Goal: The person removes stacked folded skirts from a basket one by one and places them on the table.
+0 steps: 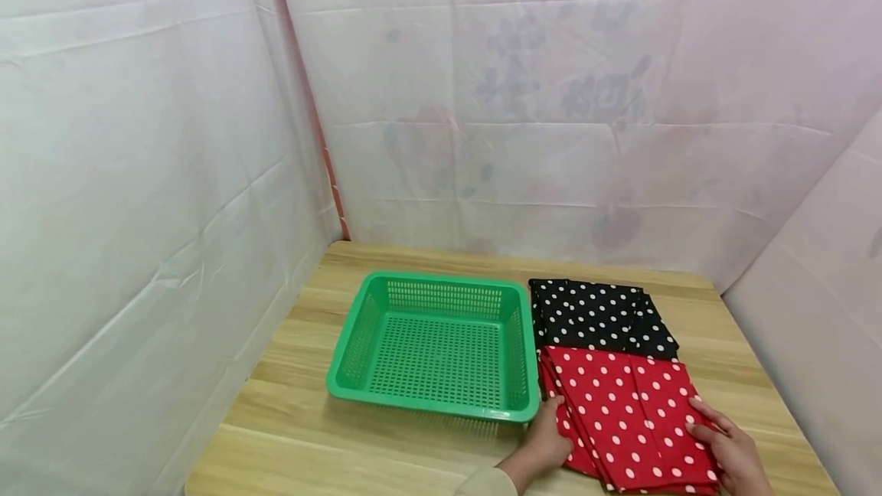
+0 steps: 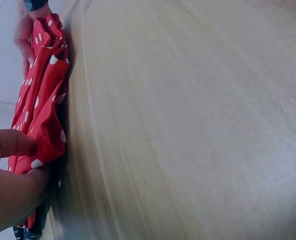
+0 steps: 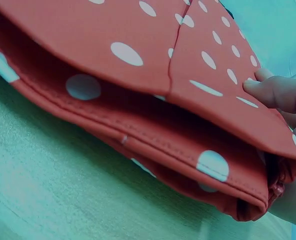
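Observation:
A folded red cloth with white polka dots [image 1: 623, 412] lies at the right front of the wooden table, its layers stacked. My left hand [image 1: 550, 435] pinches its left edge, thumb above and fingers beneath, as the left wrist view shows on the cloth's folds [image 2: 43, 125]. At the opposite edge my right hand [image 1: 733, 454] grips the cloth, with the thumb on top in the right wrist view. Behind the red cloth, partly covered by it, lies a folded black cloth with white dots [image 1: 592, 316].
A green plastic basket [image 1: 354, 335] with slotted walls stands just left of the cloths, its front right corner close to my left hand. White sheeting [image 1: 482, 98] hangs round the back and sides of the table [image 1: 296, 435].

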Motion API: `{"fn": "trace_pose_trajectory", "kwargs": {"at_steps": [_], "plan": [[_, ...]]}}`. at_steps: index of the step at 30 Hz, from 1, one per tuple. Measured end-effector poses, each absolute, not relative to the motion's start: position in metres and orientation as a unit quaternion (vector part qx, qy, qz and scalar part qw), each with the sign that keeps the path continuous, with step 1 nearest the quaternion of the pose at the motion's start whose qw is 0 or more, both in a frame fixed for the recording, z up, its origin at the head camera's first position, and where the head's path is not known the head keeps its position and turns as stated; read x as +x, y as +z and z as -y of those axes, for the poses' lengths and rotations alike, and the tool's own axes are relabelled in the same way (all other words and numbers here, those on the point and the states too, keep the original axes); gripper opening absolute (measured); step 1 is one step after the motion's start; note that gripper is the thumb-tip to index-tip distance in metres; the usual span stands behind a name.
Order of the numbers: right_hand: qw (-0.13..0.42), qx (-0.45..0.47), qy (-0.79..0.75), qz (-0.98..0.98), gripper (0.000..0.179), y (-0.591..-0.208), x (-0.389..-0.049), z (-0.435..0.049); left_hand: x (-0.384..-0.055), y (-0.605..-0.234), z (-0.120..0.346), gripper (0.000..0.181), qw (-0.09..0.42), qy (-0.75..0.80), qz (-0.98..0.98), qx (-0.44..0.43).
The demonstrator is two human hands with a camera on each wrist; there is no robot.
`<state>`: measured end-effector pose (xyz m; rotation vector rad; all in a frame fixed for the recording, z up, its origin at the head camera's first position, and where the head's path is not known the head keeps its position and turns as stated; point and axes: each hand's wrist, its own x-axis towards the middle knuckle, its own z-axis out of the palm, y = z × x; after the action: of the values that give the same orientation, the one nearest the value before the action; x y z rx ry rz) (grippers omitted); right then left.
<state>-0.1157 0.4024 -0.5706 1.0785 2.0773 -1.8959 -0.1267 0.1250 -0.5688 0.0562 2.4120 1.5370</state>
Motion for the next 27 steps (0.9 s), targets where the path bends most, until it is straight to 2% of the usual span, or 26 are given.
{"fn": "trace_pose_trajectory", "kwargs": {"at_steps": [8,11,15,18,22,27], "plan": [[0.058,0.35,-0.61,-0.709,0.063,-0.571,-0.115,-0.404,-0.126,-0.561,-0.125,0.062,0.14,0.519,-0.843,0.022],[0.012,0.358,-0.58,-0.732,0.058,-0.576,-0.116,-0.412,-0.122,-0.549,-0.128,0.064,0.13,0.496,-0.858,0.027],[-0.082,0.354,-0.615,-0.7,0.053,-0.582,-0.117,-0.427,-0.116,-0.528,-0.134,0.062,0.11,0.479,-0.87,0.043],[-0.111,0.32,-0.682,-0.649,0.055,-0.584,-0.119,-0.434,-0.115,-0.514,-0.135,0.06,0.107,0.495,-0.86,0.064],[-0.096,0.309,-0.705,-0.632,0.058,-0.581,-0.118,-0.432,-0.115,-0.505,-0.132,0.057,0.097,0.519,-0.844,0.095],[-0.075,0.316,-0.695,-0.641,0.061,-0.576,-0.108,-0.42,-0.11,-0.503,-0.115,0.052,0.065,0.525,-0.831,0.175]]}}
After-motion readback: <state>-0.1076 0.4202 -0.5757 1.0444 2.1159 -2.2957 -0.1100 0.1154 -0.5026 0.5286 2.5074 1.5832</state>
